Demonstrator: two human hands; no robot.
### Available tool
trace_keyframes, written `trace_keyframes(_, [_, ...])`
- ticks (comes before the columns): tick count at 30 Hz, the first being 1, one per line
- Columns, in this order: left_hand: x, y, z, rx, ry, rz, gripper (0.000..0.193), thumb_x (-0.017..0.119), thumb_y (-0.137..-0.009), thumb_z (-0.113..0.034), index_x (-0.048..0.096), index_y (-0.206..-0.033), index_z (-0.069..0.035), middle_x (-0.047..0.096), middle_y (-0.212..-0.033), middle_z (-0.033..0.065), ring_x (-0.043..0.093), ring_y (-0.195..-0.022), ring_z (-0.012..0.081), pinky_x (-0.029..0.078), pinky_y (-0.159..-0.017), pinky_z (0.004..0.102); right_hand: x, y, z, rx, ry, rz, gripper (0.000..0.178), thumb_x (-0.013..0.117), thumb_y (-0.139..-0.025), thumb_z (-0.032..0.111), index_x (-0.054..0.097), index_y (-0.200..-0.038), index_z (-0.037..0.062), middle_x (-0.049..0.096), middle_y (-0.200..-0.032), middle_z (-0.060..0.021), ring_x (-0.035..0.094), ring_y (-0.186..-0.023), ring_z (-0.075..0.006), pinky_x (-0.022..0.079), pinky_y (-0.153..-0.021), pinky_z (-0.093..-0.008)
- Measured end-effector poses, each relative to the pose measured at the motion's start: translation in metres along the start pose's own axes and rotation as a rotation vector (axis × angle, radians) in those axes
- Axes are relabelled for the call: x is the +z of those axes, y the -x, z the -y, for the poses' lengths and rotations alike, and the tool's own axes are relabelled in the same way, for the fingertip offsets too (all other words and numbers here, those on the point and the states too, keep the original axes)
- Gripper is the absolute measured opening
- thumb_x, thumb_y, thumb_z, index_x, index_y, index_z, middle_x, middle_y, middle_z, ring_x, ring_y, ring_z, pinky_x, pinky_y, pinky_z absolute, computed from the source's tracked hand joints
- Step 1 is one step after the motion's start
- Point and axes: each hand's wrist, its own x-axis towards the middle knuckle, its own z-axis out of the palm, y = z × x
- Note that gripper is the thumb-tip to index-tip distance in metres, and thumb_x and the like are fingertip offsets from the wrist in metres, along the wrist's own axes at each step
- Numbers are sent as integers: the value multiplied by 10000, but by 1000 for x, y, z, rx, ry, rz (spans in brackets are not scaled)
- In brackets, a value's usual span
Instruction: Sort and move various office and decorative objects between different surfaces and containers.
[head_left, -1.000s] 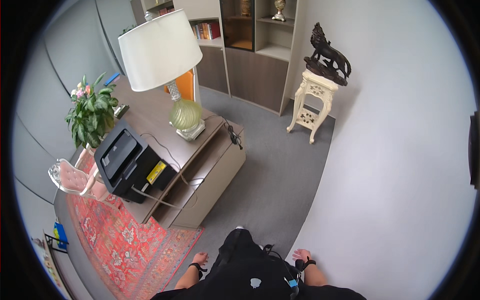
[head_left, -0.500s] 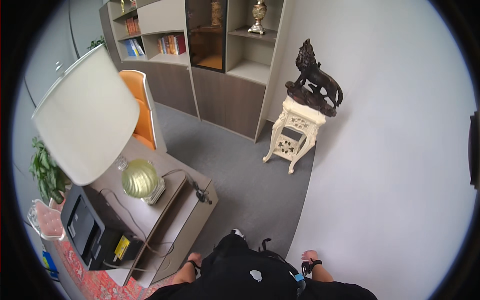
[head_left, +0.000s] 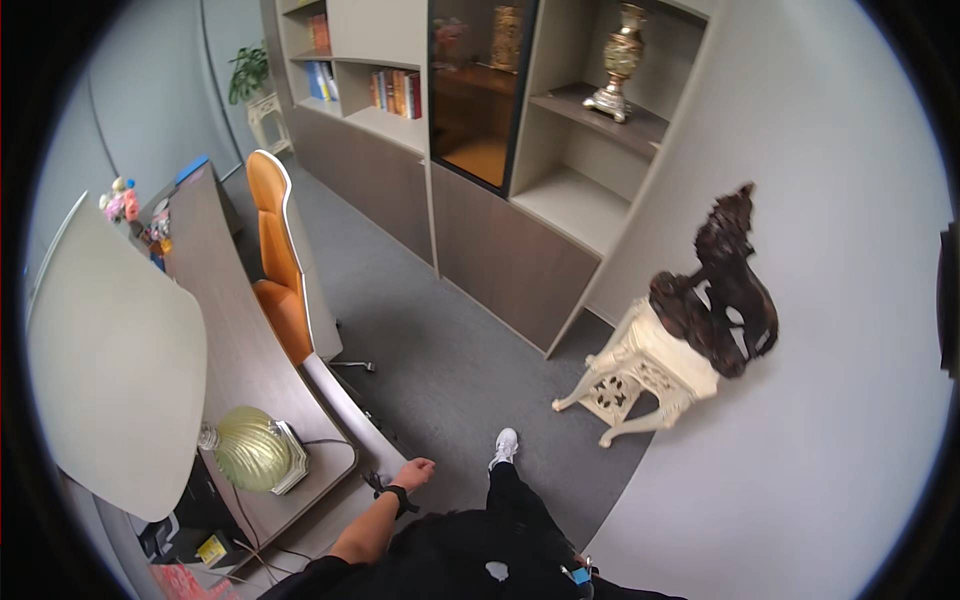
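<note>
My left hand (head_left: pixel 414 472), with a black band at the wrist, hangs beside the desk (head_left: pixel 225 290) at its near right end. Nothing is in it, and its fingers are loosely apart. Closest to it are dark cables over the edge of the lower side cabinet (head_left: pixel 350 400). A table lamp with a ribbed pale green base (head_left: pixel 255 450) and a large white shade (head_left: pixel 115 350) stands on the desk to the left. My right hand is out of the picture. My white shoe (head_left: pixel 506 446) is forward on the grey floor.
Ahead right, a dark carved animal statue (head_left: pixel 735 290) tops a cream stand (head_left: pixel 650 365) by the white wall. A shelf cabinet (head_left: pixel 500 240) with books and a vase (head_left: pixel 617 65) lines the back. An orange chair (head_left: pixel 280 250) stands behind the desk; a black printer (head_left: pixel 180 530) is lower left.
I have moved forward, so the stand, statue and cabinet appear nearer. My left hand has swung forward past the desk end. My right hand has left the view.
</note>
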Motion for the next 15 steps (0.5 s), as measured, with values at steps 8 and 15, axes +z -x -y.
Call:
trace_keyframes(8, [-40,-46,-91,20,-70,-349,288,505,-828,-283,620,-995,-78,633,-994,114,595,-949,274,459,-845,345,-256,-221,136,67,875,374,256,485,-747,251,664,-818,82,625,-871,-145,597,-834,-329,475,-709,-431])
trace_keyframes(15, [-85,-72,-151,-6,393,-829,287,532,-848,-152,532,-1108,-32,621,-990,154,597,-962,241,459,-829,320,-297,-506,378,-207,781,256,278,526,-727,303,625,-743,44,614,-813,-179,587,-742,-365,470,-628,-440])
